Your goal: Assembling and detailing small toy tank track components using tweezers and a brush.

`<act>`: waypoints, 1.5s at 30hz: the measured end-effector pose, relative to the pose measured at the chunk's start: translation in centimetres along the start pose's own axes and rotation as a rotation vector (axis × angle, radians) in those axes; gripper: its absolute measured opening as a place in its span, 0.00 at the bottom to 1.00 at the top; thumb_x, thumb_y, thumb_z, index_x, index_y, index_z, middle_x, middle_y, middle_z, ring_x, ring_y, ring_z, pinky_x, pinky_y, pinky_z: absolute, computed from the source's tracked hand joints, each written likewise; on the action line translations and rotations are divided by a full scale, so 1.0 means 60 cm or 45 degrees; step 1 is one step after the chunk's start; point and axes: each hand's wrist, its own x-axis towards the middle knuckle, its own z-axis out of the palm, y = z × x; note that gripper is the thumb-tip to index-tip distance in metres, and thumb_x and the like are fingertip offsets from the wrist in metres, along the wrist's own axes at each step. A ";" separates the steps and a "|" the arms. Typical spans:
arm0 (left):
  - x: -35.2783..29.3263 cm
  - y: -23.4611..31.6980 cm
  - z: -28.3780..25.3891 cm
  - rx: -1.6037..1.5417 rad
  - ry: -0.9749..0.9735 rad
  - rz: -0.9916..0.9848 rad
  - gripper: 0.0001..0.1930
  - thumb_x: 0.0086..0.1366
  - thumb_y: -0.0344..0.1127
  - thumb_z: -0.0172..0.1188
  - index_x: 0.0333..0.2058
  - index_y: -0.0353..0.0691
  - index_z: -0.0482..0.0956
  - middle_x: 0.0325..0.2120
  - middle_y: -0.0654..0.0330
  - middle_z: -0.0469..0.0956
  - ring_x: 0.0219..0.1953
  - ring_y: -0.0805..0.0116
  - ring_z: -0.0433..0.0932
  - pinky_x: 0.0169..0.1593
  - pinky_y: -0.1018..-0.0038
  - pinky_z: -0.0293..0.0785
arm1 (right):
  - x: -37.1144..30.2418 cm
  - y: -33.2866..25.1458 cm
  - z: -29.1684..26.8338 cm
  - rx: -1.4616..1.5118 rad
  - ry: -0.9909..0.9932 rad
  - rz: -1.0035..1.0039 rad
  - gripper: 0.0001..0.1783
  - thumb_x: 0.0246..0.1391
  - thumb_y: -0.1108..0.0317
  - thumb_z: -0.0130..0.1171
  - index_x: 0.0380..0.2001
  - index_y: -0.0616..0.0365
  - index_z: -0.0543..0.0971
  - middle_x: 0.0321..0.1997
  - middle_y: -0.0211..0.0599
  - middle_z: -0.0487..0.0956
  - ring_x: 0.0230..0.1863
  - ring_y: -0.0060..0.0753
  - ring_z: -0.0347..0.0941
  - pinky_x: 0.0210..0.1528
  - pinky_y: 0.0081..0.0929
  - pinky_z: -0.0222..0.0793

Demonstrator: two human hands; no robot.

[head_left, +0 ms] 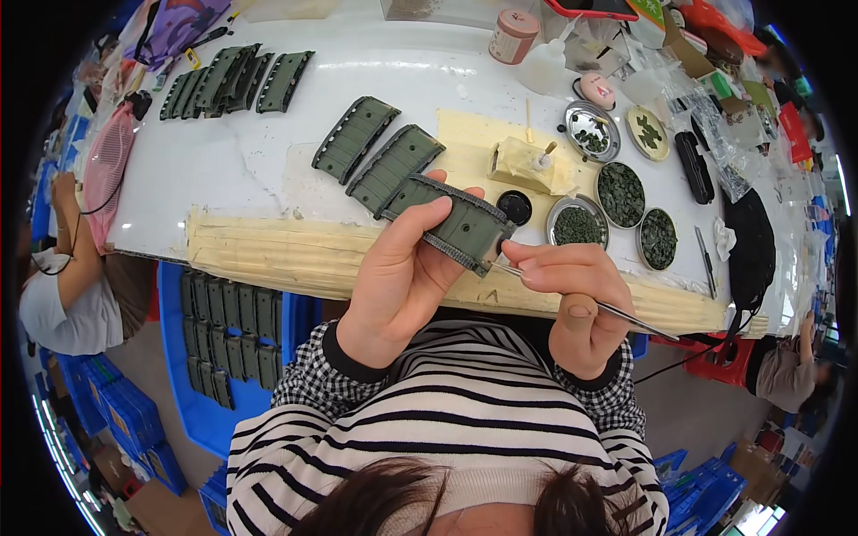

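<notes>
My left hand [393, 277] grips a dark green, slightly curved model panel [466, 229] with ribbed dark edges, thumb on top and fingers beneath. In my right hand [585, 290] is a slim metal hand tool [626, 315], its tip at the panel's right end; whether it is a pick or tweezers I cannot tell. A tan cover sits over one fingertip of that hand. Just beyond my left hand lie a similar green panel [393, 165] and another panel [356, 136]. A small black round lid [514, 207] rests near the held panel.
Round tins of small green pieces [620, 193] stand at the right, near a tape-wrapped block [527, 167]. More panels [284, 82] lie at the far left. A blue crate [192, 415] below the left table edge holds several rows of panels. Padded tan edging [268, 255] lines the table front.
</notes>
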 end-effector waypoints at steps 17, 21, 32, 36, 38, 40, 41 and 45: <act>0.003 -0.003 -0.002 0.005 -0.010 0.024 0.17 0.66 0.28 0.53 0.54 0.39 0.67 0.49 0.49 0.74 0.50 0.63 0.76 0.54 0.67 0.77 | 0.007 -0.004 -0.004 -0.144 -0.068 0.004 0.09 0.57 0.75 0.54 0.38 0.64 0.81 0.40 0.47 0.81 0.44 0.41 0.79 0.44 0.27 0.75; 0.005 -0.004 -0.002 -0.014 -0.006 0.013 0.16 0.66 0.28 0.53 0.53 0.38 0.68 0.49 0.50 0.74 0.51 0.63 0.76 0.55 0.67 0.76 | 0.005 0.001 -0.002 -0.154 -0.063 -0.044 0.09 0.55 0.77 0.54 0.38 0.64 0.81 0.41 0.48 0.81 0.45 0.42 0.80 0.44 0.27 0.76; 0.007 -0.007 -0.010 -0.104 -0.070 -0.003 0.16 0.67 0.29 0.52 0.53 0.41 0.68 0.49 0.51 0.74 0.50 0.64 0.76 0.51 0.66 0.79 | 0.004 -0.005 -0.002 -0.224 -0.088 -0.093 0.12 0.46 0.78 0.59 0.38 0.65 0.81 0.42 0.50 0.80 0.44 0.43 0.80 0.42 0.28 0.77; 0.007 -0.008 -0.007 -0.098 -0.067 0.004 0.16 0.67 0.29 0.52 0.53 0.41 0.68 0.50 0.51 0.74 0.50 0.64 0.77 0.51 0.66 0.79 | 0.003 -0.005 -0.002 -0.232 -0.079 -0.102 0.12 0.46 0.79 0.59 0.37 0.65 0.81 0.42 0.50 0.80 0.43 0.44 0.80 0.41 0.28 0.77; 0.006 -0.009 -0.007 -0.095 -0.068 0.010 0.16 0.67 0.29 0.52 0.53 0.42 0.68 0.50 0.51 0.74 0.50 0.64 0.77 0.51 0.65 0.79 | 0.002 -0.003 -0.001 -0.225 -0.066 -0.103 0.11 0.47 0.78 0.58 0.37 0.65 0.81 0.42 0.50 0.80 0.43 0.44 0.80 0.41 0.28 0.77; 0.006 -0.009 -0.007 -0.097 -0.065 0.017 0.16 0.67 0.29 0.51 0.53 0.42 0.68 0.50 0.51 0.74 0.50 0.64 0.77 0.52 0.65 0.79 | 0.003 -0.002 0.000 -0.228 -0.061 -0.101 0.11 0.47 0.78 0.58 0.36 0.65 0.81 0.42 0.50 0.80 0.43 0.43 0.80 0.41 0.28 0.77; 0.006 -0.009 -0.008 -0.104 -0.075 0.015 0.16 0.67 0.29 0.51 0.53 0.42 0.68 0.50 0.51 0.74 0.50 0.63 0.77 0.52 0.65 0.79 | 0.002 -0.002 0.000 -0.231 -0.056 -0.102 0.10 0.48 0.78 0.58 0.36 0.65 0.81 0.42 0.50 0.80 0.43 0.43 0.80 0.41 0.28 0.77; 0.006 -0.011 -0.010 -0.125 -0.106 0.004 0.16 0.67 0.29 0.51 0.53 0.43 0.68 0.50 0.51 0.73 0.50 0.63 0.77 0.52 0.64 0.79 | 0.001 -0.002 -0.001 -0.229 -0.052 -0.116 0.09 0.51 0.76 0.57 0.36 0.65 0.81 0.41 0.51 0.80 0.42 0.42 0.80 0.41 0.28 0.77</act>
